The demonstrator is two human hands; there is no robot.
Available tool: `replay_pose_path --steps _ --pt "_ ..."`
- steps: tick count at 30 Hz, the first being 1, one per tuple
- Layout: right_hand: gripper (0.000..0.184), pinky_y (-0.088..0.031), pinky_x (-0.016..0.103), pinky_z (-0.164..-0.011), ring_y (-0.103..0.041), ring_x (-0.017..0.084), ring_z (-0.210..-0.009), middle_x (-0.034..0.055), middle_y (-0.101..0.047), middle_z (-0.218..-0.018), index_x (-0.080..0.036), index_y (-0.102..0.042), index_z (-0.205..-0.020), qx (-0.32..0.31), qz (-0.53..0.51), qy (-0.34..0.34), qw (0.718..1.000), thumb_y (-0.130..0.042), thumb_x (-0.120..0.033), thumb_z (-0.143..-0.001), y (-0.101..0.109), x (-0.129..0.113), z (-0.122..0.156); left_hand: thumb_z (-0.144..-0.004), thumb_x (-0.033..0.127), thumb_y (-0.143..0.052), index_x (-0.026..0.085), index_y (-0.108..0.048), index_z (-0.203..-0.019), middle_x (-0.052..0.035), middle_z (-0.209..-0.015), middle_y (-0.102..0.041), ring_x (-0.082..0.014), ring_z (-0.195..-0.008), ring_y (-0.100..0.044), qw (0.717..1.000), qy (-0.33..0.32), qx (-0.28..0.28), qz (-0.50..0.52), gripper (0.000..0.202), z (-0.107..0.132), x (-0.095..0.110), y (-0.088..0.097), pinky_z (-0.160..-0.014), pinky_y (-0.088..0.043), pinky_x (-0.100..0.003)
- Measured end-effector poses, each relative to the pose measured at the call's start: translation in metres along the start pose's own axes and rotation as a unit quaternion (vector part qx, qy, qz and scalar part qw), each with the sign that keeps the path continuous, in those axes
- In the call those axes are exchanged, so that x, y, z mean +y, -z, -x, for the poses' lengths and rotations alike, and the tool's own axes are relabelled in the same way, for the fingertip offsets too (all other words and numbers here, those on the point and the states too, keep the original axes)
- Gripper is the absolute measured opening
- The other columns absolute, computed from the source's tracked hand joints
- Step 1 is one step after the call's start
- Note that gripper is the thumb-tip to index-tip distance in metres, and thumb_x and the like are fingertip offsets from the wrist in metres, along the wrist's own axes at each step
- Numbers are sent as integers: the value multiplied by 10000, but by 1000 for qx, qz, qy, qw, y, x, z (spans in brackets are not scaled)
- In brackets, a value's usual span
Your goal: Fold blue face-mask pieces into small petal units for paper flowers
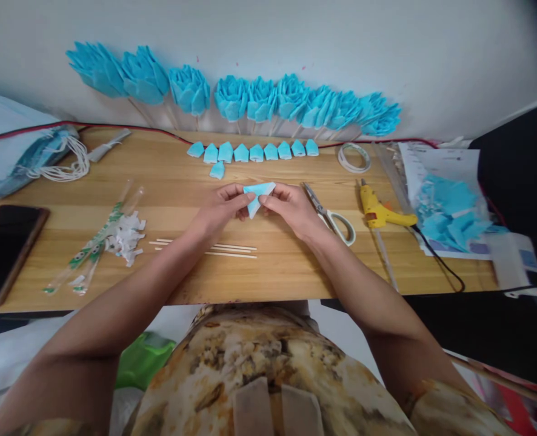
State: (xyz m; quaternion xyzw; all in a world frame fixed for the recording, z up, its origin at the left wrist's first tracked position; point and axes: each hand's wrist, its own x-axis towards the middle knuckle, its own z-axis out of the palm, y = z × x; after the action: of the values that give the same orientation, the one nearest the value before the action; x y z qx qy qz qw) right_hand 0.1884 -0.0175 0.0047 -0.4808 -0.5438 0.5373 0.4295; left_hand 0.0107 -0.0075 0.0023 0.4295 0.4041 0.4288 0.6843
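Between my two hands is a light blue folded piece (258, 192), roughly triangular with its point downward; I cannot tell whether it is paper or felt. My left hand (226, 204) pinches its left side with thumb and fingers. On the opposite side my right hand (289, 206) grips it the same way, thumb on the front. Just beyond the hands lies a row of small blue folded pieces (256, 152), with a single one (217, 170) in front of it. Scissors (330, 213) rest right beside my right hand. Thin wooden sticks (232, 247) lie near my left forearm.
Blue flowers on sticks (262, 99) lean against the wall. To the right are a tape roll (354, 158), a yellow glue gun (380, 209) with its cord, and blue pieces (453, 212). Leftward lie white scraps (126, 236), plastic wrappers (84, 257) and a phone (7, 251).
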Motion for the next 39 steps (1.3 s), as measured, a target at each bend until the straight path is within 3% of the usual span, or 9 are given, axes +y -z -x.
replay_pose_path --steps 12,16,18,21,23,25,27,34,39 --pt "297 -415 260 -600 -493 102 -625 -31 -563 -646 -189 -580 -679 -27 30 5 999 -744 -421 -766 0 -1 1 -699 247 -831 154 -665 -692 13 -607 -647 -84 -519 -536 1000 -3 11 -9 191 2 2 -3 -542 -428 -225" --pt "215 -533 313 -727 -636 167 -823 25 -688 -880 -212 -648 -958 7 56 79 995 -625 -410 -879 3 -1 1 -711 210 -822 160 -623 -674 20 -600 -628 -85 -523 -535 996 25 38 80 208 1 6 -3 -540 -422 -223" --pt "256 -551 376 -860 -650 209 -1023 57 -707 -1083 -243 -629 -1131 59 154 176 970 -596 -343 -897 5 -2 1 -716 207 -829 164 -587 -661 26 -595 -612 -82 -521 -531 990 42 53 125 252 0 7 -3 -537 -411 -221" --pt "338 -473 496 -1056 -574 255 -1235 69 -652 -1285 -280 -607 -1226 86 328 326 882 -591 -229 -892 7 -2 1 -735 196 -828 165 -572 -666 30 -605 -608 -82 -538 -541 983 62 52 165 268 1 10 -2 -554 -412 -222" --pt "338 -415 543 -1121 -527 263 -1305 56 -607 -1361 -305 -611 -1226 68 390 382 835 -570 -191 -910 6 -2 0 -744 182 -822 161 -587 -677 26 -632 -624 -86 -569 -560 981 67 39 176 246 2 10 -2 -575 -423 -224" --pt "301 -398 557 -1139 -498 262 -1338 42 -576 -1398 -318 -628 -1190 54 415 399 816 -553 -184 -931 5 -3 0 -745 172 -820 157 -604 -683 21 -657 -642 -90 -604 -579 981 68 29 178 225 3 9 -3 -597 -434 -224" --pt "264 -388 568 -1149 -468 270 -1364 30 -557 -1418 -323 -651 -1143 44 420 391 818 -545 -192 -941 4 -3 -1 -740 170 -824 155 -614 -678 23 -659 -641 -89 -616 -581 982 64 24 179 219 3 7 -3 -611 -441 -222" --pt "149 -297 605 -1195 -387 323 -1419 -1 -547 -1423 -334 -734 -988 25 379 324 866 -622 -274 -912 2 0 -1 -737 195 -835 154 -627 -699 33 -657 -629 -74 -603 -557 986 58 27 157 215 2 5 -3 -626 -442 -215" --pt "76 -414 547 -1105 -457 295 -1375 16 -550 -1428 -302 -734 -915 63 327 284 899 -664 -332 -914 -1 -1 3 -716 237 -861 155 -606 -693 37 -642 -617 -69 -593 -552 988 55 31 143 268 3 6 -4 -612 -424 -210"
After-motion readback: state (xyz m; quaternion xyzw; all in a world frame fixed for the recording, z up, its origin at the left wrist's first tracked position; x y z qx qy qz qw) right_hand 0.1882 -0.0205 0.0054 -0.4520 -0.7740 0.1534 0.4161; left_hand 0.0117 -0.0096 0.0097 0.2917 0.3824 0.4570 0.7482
